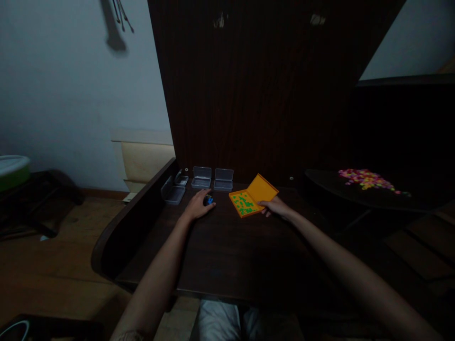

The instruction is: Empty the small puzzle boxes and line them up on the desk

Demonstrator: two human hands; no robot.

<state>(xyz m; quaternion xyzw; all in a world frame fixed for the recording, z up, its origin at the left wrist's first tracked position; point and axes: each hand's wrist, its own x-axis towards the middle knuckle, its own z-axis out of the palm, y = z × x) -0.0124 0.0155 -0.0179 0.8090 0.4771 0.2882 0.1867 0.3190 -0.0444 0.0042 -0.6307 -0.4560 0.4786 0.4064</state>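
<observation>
On the dark wooden desk, my left hand (197, 205) curls its fingers and thumb around some small blue pieces (209, 201). Their exact shape is too small and dim to make out. My right hand (273, 207) grips the right edge of an open orange plastic box (263, 189), thumb on top and fingers beneath. Many small green pieces (244, 203) lie scattered in the box's tray half, and its lid half is tilted up at the back. Behind my left hand stand clear plastic cases with raised lids, among them one case (202, 182) and another case (223, 184).
More clear cases, one larger (174, 194) and one smaller (182, 180), sit at the desk's left. A raised wooden side edge (135, 222) bounds it there. On a dark surface at right lies a heap of pink, red and yellow pieces (368, 180). A tall dark panel (263, 94) rises behind.
</observation>
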